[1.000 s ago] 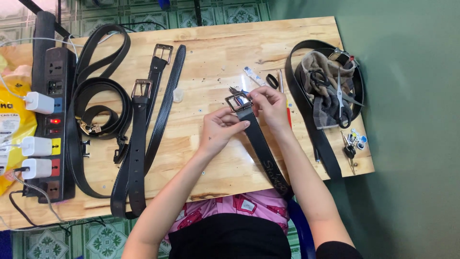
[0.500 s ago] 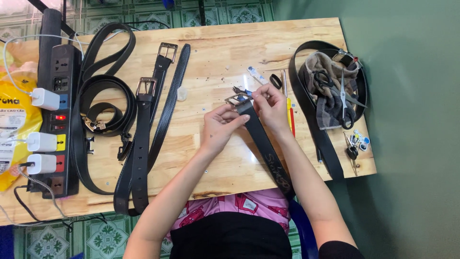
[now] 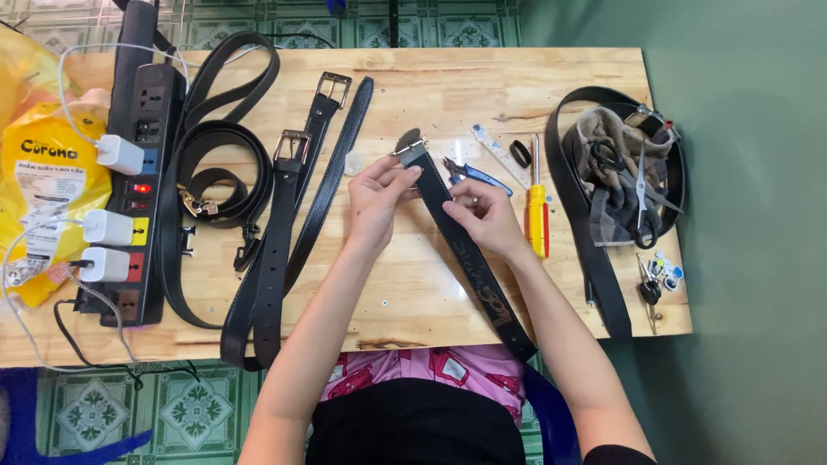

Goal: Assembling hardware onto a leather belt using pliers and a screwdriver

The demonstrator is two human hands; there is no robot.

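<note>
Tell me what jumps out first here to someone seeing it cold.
At the centre of the wooden table, the left hand and right hand hold a black belt near its metal buckle end. Several more black belts lie to the left, beside a black power strip with white chargers. A yellow-handled screwdriver and blue-handled pliers lie just right of the hands.

Head camera looks straight down, fairly near.
</note>
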